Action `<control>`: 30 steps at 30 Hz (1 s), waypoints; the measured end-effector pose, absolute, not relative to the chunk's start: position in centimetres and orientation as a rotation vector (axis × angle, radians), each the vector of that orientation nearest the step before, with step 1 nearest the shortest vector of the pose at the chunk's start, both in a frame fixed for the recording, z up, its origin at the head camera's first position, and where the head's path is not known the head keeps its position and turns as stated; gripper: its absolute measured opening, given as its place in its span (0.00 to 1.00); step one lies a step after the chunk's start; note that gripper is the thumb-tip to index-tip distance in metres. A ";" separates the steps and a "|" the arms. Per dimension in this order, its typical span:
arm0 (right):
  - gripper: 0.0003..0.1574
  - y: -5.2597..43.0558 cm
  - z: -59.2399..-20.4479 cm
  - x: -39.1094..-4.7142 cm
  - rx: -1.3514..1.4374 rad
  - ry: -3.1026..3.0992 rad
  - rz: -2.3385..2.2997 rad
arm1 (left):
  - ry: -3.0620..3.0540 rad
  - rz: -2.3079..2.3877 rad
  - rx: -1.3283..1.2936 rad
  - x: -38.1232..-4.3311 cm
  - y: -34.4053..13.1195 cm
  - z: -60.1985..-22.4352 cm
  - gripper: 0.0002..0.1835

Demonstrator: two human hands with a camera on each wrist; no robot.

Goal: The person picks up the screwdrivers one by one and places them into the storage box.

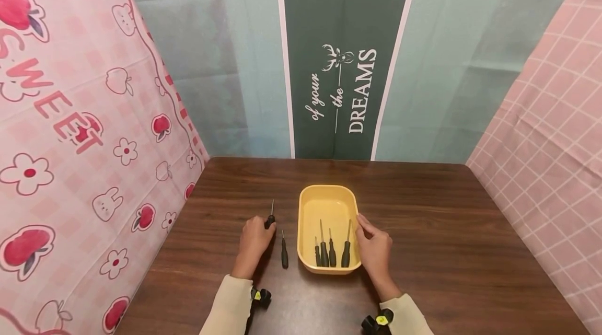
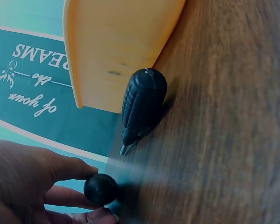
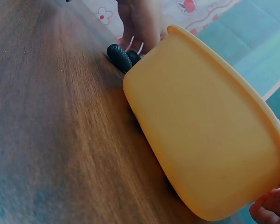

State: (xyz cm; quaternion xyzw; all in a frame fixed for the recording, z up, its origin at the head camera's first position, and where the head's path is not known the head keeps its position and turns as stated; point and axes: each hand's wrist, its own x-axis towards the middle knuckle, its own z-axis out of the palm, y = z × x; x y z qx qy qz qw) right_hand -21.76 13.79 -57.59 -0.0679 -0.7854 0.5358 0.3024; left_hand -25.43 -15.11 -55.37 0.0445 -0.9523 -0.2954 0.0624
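My left hand (image 1: 255,241) pinches a black-handled screwdriver (image 1: 270,219) on the left part of the table, its thin shaft pointing away from me. In the left wrist view the butt of that handle shows between thumb and fingers. Just right of this hand a second screwdriver (image 1: 284,257) lies on the table, beside a yellow plastic tub (image 1: 327,193). At the tub's right side my right hand (image 1: 375,250) grips the rim. Several black screwdrivers (image 1: 346,255) rest inside, handles toward me; their shafts differ in length.
The dark wood table (image 1: 432,230) extends on both sides of the tub. Behind it hangs a green cloth (image 1: 348,21) with printed words. Pink patterned cloths flank the table at the left (image 1: 94,168) and right (image 1: 555,131).
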 end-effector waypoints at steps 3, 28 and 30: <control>0.15 13.8 -57.6 -21.8 -0.180 -2.081 1.422 | -2.879 -0.891 0.152 -25.6 -15.0 -55.4 0.13; 0.15 13.9 -57.6 -22.0 -0.153 -2.055 1.437 | -2.842 -0.758 0.119 -26.6 -14.2 -55.8 0.10; 0.15 13.9 -57.6 -22.1 -0.154 -2.056 1.438 | -2.837 -0.756 0.120 -26.7 -14.1 -55.8 0.09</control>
